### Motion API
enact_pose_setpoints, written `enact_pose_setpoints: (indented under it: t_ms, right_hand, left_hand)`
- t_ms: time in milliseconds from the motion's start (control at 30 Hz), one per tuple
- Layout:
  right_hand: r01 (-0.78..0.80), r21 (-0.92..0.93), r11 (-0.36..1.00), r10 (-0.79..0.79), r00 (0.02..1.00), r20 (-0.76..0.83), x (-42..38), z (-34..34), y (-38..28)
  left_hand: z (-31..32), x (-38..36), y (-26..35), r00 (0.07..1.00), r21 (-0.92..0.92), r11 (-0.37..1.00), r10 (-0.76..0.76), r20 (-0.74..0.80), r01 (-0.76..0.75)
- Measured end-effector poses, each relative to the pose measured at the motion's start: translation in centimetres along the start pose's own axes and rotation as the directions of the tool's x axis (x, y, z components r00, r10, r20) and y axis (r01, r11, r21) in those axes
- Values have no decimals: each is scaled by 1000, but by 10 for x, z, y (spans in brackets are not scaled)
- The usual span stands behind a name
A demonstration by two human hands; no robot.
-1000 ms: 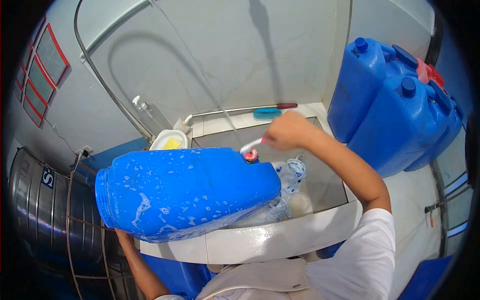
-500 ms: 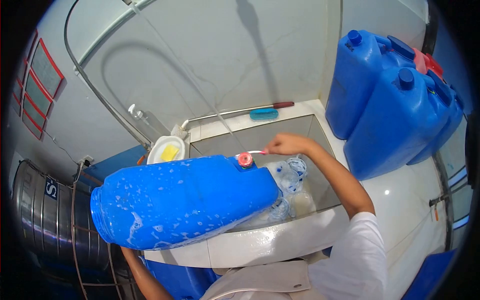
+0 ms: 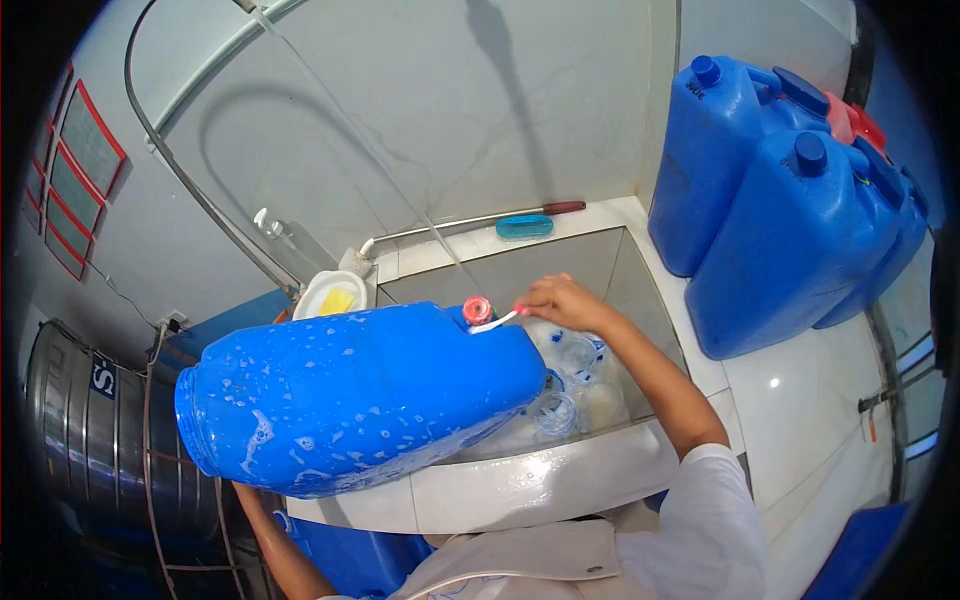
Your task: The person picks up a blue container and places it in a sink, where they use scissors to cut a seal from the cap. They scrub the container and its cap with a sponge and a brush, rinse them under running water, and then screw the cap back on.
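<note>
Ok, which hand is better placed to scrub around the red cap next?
Probably the right hand: it holds the white brush beside the red cap. The left forearm reaches to the opposite end of the blue container, its hand hidden.

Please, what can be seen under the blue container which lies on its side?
Under the container, part of the white front ledge shows, and the left forearm reaches beneath the threaded end. The container covers the left hand, so its grip cannot be seen.
</note>
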State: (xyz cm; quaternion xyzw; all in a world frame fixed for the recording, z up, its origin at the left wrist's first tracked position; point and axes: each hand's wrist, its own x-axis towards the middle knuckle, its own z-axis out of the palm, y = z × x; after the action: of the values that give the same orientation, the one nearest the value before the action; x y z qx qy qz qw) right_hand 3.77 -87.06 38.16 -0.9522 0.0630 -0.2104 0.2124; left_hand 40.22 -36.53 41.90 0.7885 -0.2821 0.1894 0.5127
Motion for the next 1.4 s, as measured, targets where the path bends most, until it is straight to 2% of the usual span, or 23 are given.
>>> enact_pose_setpoints:
  t_ms: [100, 167, 200, 267, 433, 500, 533, 633, 700, 733, 867, 933, 1000, 1033, 1100, 1133, 1200, 1233, 1267, 1300, 1333, 1367, 1400]
  right_hand:
    - [-46, 8, 999, 46, 997, -62, 4, 8, 26]
    - [8, 271, 963, -13, 1000, 16, 9, 22, 13]
    - [13, 277, 961, -20, 1000, 23, 9, 25, 16]
    - [-180, 496, 850, 115, 981, 158, 13, 31, 31]
    - [-297, 558, 775, 237, 955, 180, 23, 51, 41]
    - [-595, 149, 790, 500, 765, 406, 46, 36, 43]
    - [-583, 149, 799, 491, 775, 399, 60, 45, 56]
    - [-363, -105, 926, 375, 918, 132, 119, 86, 98]
    - [-268, -174, 948, 269, 963, -16, 174, 118, 114]
    - [-227, -178, 957, 212, 972, -102, 192, 134, 124]
    - [-105, -270, 957, 104, 994, -16, 206, 160, 144]
    - [-289, -386, 876, 185, 941, -284, 181, 119, 135]
    - [-530, -511, 676, 349, 842, -412, 154, 89, 140]
    - [-529, -518, 672, 348, 843, -410, 141, 82, 150]
    - [-356, -607, 711, 259, 934, -245, 122, 66, 155]
    - [-355, -614, 705, 257, 935, -245, 121, 60, 151]
    - [-494, -366, 789, 413, 866, -281, 122, 51, 139]
    - [-494, -371, 786, 413, 867, -280, 128, 62, 147]
    - [-472, 37, 881, 472, 872, -128, 136, 73, 156]
    - [-431, 445, 785, 466, 884, 34, 138, 83, 162]
    - [-505, 719, 477, 560, 805, 193, 139, 93, 142]
    - [-504, 860, 82, 571, 731, 374, 134, 106, 118]
    - [-452, 845, -286, 520, 667, 533, 116, 135, 113]
  left_hand:
    - [-2, -1, 0, 1000, 2, 1000, -3, -9, 3]
    - [-2, -3, 1, 1000, 8, 1000, -9, -5, 9]
    - [-4, -4, 2, 1000, 14, 1000, -15, -6, 15]
    - [-5, -7, 3, 1000, 18, 1000, -13, -9, 13]
    - [-20, -24, 8, 1000, 33, 999, -29, -6, 30]
    - [-30, -30, 16, 1000, 47, 999, -25, -7, 26]
    - [-34, -32, 23, 1000, 54, 998, -16, -3, 16]
    - [-35, -42, 55, 1000, 78, 997, -1, -8, 1]
    - [-21, -58, 116, 920, -22, 921, -386, 61, 388]
    - [-8, -62, 132, 932, -49, 933, -352, 81, 357]
    - [14, -74, 168, 889, -74, 891, -434, 144, 447]
    - [24, -78, 179, 872, -89, 872, -465, 154, 481]
    - [30, -84, 178, 857, -101, 857, -486, 170, 506]
    - [37, -84, 180, 839, -107, 841, -503, 205, 530]
    - [50, -83, 185, 821, -120, 825, -514, 247, 553]
    - [55, -82, 186, 814, -122, 819, -520, 258, 561]
    - [62, -81, 192, 793, -90, 807, -543, 277, 584]
    - [62, -81, 191, 791, -94, 804, -545, 280, 587]
    - [64, -82, 190, 778, -134, 781, -560, 284, 610]
    - [66, -83, 188, 764, -170, 755, -575, 293, 633]
    - [65, -86, 183, 761, -169, 753, -574, 303, 635]
    - [62, -89, 175, 759, -200, 746, -557, 336, 636]
    - [60, -90, 171, 760, -231, 738, -538, 364, 633]
